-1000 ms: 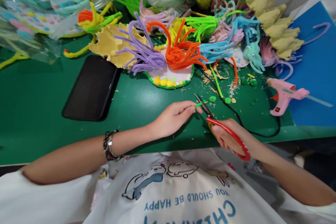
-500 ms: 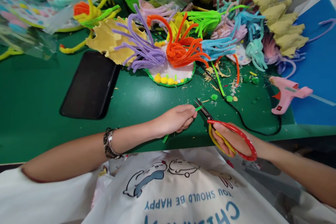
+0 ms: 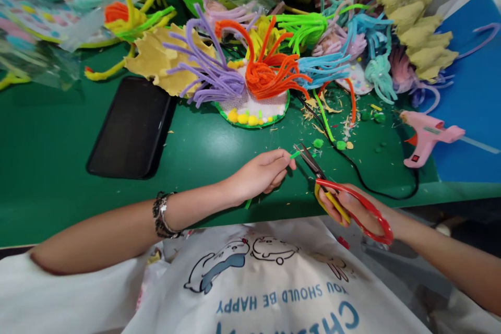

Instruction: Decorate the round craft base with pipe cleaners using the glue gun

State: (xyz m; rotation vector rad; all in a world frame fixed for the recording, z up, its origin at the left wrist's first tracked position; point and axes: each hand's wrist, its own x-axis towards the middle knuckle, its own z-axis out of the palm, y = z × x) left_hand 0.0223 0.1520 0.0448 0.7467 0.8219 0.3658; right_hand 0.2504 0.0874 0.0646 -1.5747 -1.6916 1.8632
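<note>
While our left hand (image 3: 268, 171) pinches a green strip (image 3: 294, 155) at the scissors (image 3: 313, 163) our right hand (image 3: 358, 204) grips, one slip could nick us.

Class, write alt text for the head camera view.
A person's left hand pinches a green strip by the tips of red-and-yellow scissors held in the right hand. Beyond, across a green table, are a black phone, an orange fuzzy bundle and a pink glue gun.

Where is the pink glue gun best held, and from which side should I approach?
Probably by the handle of the glue gun, coming from the near side: the handle points that way, and the nozzle faces left, away from the grip.
</note>
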